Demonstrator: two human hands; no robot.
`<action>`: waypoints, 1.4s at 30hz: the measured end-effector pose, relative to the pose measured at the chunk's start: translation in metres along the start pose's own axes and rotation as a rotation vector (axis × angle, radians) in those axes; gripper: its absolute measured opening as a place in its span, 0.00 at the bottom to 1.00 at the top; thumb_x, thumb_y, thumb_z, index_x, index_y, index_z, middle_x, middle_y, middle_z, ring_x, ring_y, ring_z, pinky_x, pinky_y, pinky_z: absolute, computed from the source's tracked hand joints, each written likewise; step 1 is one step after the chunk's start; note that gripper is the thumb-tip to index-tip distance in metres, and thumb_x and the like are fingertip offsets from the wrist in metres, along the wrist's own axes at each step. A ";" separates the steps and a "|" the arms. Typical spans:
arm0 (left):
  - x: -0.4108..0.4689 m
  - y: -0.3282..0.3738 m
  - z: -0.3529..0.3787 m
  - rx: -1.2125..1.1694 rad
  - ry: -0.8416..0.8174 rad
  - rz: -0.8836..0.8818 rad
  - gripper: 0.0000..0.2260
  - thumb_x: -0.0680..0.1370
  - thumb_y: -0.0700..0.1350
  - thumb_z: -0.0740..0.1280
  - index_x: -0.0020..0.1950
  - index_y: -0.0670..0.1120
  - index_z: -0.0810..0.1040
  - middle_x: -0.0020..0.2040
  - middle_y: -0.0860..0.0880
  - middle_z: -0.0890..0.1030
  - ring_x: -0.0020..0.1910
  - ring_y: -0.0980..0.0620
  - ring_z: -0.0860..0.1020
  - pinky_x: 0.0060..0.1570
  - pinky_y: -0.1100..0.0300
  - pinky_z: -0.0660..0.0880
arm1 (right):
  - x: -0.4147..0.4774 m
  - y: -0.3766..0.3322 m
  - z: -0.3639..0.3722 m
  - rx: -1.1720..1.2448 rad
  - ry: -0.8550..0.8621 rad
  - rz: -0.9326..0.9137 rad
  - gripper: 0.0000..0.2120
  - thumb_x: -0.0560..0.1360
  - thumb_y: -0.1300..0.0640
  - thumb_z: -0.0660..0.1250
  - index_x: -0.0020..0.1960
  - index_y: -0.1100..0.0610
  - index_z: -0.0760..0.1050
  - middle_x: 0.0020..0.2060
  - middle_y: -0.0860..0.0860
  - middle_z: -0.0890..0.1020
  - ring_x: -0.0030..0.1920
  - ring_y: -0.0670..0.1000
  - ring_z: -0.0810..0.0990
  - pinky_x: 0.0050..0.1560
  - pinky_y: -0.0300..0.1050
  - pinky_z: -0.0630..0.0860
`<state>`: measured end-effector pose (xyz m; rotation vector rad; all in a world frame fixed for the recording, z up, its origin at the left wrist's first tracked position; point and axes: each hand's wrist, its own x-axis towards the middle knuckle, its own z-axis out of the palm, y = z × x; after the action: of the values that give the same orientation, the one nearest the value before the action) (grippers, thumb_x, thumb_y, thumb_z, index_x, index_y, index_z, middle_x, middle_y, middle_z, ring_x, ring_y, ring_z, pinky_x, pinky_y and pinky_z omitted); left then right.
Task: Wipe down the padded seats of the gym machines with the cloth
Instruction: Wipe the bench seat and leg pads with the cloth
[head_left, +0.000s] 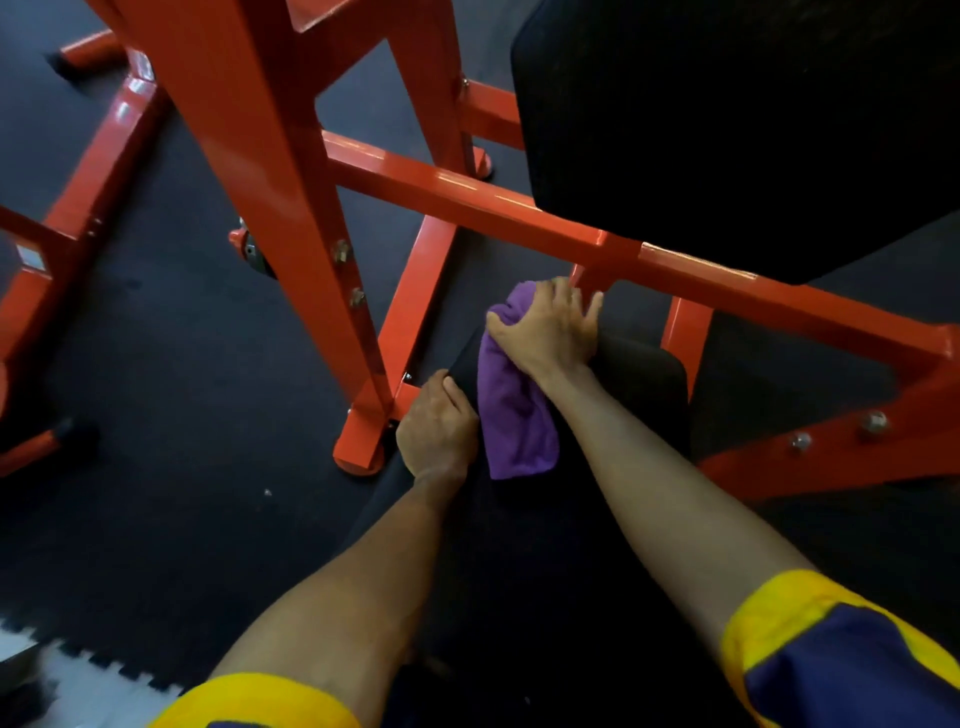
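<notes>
A purple cloth (514, 415) lies on the black padded seat (639, 374) of an orange gym machine, near the seat's far left corner. My right hand (545, 327) presses down on the cloth's far end with fingers spread, the near end trailing toward me. At the seat's left edge my left hand (436, 426) rests just left of the cloth, its fingers curled over the edge of the pad. A large black back pad (727, 130) stands above and behind the seat.
An orange crossbar (519, 208) runs just beyond my right hand. Orange uprights (280, 171) and a foot plate (358, 457) stand left of the seat. Dark rubber floor mats (182, 415) surround the machine. More orange frame with bolts (831, 436) lies to the right.
</notes>
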<state>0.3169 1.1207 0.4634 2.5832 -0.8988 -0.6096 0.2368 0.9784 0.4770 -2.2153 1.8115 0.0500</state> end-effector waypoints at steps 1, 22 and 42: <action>0.001 -0.001 0.001 0.002 -0.010 0.002 0.16 0.86 0.51 0.52 0.61 0.49 0.78 0.54 0.45 0.84 0.52 0.40 0.82 0.49 0.47 0.75 | 0.000 -0.014 0.000 -0.002 -0.011 -0.025 0.41 0.72 0.29 0.66 0.73 0.57 0.70 0.69 0.57 0.75 0.71 0.58 0.72 0.77 0.61 0.57; 0.010 -0.002 -0.009 0.047 -0.227 0.320 0.26 0.85 0.51 0.49 0.77 0.37 0.65 0.75 0.39 0.71 0.70 0.39 0.73 0.65 0.45 0.71 | -0.056 0.035 0.003 0.293 0.099 -0.032 0.34 0.76 0.39 0.69 0.77 0.54 0.67 0.75 0.52 0.71 0.76 0.55 0.67 0.79 0.54 0.58; 0.034 0.025 -0.006 0.048 -0.254 0.504 0.30 0.77 0.44 0.60 0.79 0.39 0.61 0.78 0.40 0.66 0.75 0.41 0.67 0.73 0.49 0.63 | -0.108 0.084 0.010 0.359 -0.003 -0.326 0.37 0.74 0.39 0.70 0.78 0.51 0.66 0.79 0.50 0.65 0.80 0.53 0.60 0.80 0.57 0.55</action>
<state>0.3317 1.0812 0.4701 2.2094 -1.5926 -0.7749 0.1341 1.0690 0.4728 -2.2052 1.3105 -0.3110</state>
